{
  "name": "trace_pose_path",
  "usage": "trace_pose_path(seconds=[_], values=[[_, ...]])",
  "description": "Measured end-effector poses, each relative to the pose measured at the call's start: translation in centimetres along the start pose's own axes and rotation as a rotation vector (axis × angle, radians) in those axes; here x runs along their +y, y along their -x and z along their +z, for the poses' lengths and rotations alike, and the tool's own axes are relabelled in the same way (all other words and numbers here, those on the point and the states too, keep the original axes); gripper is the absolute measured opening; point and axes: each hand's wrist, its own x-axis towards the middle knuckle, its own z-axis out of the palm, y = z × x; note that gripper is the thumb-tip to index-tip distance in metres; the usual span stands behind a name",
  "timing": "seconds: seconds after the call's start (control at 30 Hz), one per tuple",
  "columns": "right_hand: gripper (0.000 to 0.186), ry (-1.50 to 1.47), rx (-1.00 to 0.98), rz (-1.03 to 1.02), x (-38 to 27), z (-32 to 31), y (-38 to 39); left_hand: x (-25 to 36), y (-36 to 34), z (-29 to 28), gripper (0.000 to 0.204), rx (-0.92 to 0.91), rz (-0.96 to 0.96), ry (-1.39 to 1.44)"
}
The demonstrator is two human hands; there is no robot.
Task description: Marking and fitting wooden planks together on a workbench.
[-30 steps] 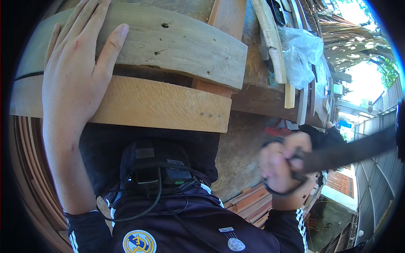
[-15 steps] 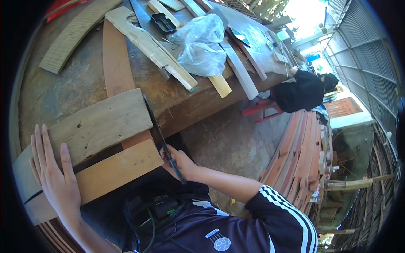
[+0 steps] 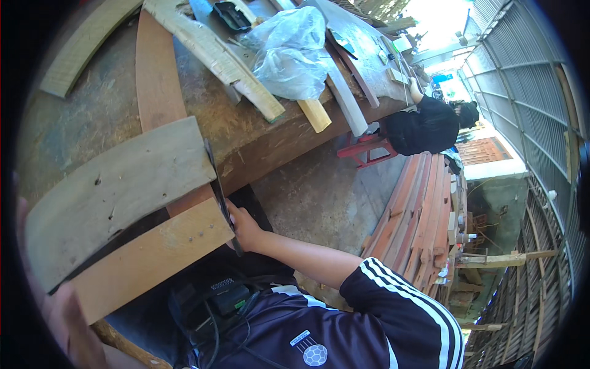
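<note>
Two wooden boards lie side by side in front of me: a greyish, weathered board (image 3: 117, 178) and a smoother tan board (image 3: 157, 255) nearer my body. A thin dark flat tool (image 3: 213, 169), seen nearly edge-on, stands across their right ends. My right hand (image 3: 244, 229) is closed around its near part; its exact kind is unclear. My left hand (image 3: 70, 326), blurred at the lower left by the boards' left ends, has its thumb and fingers stretched apart and holds nothing visible. Under the boards, a reddish-brown curved board (image 3: 158, 77) runs across the brown worktable (image 3: 104, 132).
Farther along the table lie a crumpled clear plastic bag (image 3: 289, 55), a black tray (image 3: 230, 15), a pale rough board (image 3: 218, 61) and several strips. Reddish planks (image 3: 409, 212) are stacked at right. A person in black (image 3: 424, 129) is beside a red stool (image 3: 369, 150).
My left hand has slid off the top of the boards toward the lower left and is blurred. My right hand still holds the dark tool at the board ends. The view has shifted slightly.
</note>
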Motion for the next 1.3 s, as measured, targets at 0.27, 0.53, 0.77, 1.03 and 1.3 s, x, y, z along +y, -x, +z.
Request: trace_pose_path(seconds=[0.27, 0.53, 0.77, 1.03, 1.3], values=[[0.039, 0.082, 0.0, 0.062, -0.5, 0.1, 0.1, -0.2, 1.5, -0.8, 0.053, 0.049, -0.007, 0.071], [0.031, 0.011, 0.06, -0.042, 0.7, 0.5, -0.2, 0.7, 3.5, -1.4, 0.053, 0.101, -0.027, 0.124], [0.029, -0.048, 0.049, -0.013, 0.7, 0.9, -0.3, 2.0, 4.1, -1.8, 0.052, 0.137, 0.013, 0.197], [0.029, 0.081, 0.005, 0.07, -1.5, -0.3, -0.8, 3.4, 6.1, -3.0, 0.051, 0.165, 0.015, 0.25], [0.034, -0.053, 0.113, -0.123, 2.0, 0.7, -0.4, 0.9, 4.9, -5.5, 0.05, 0.203, 0.155, 0.202]])
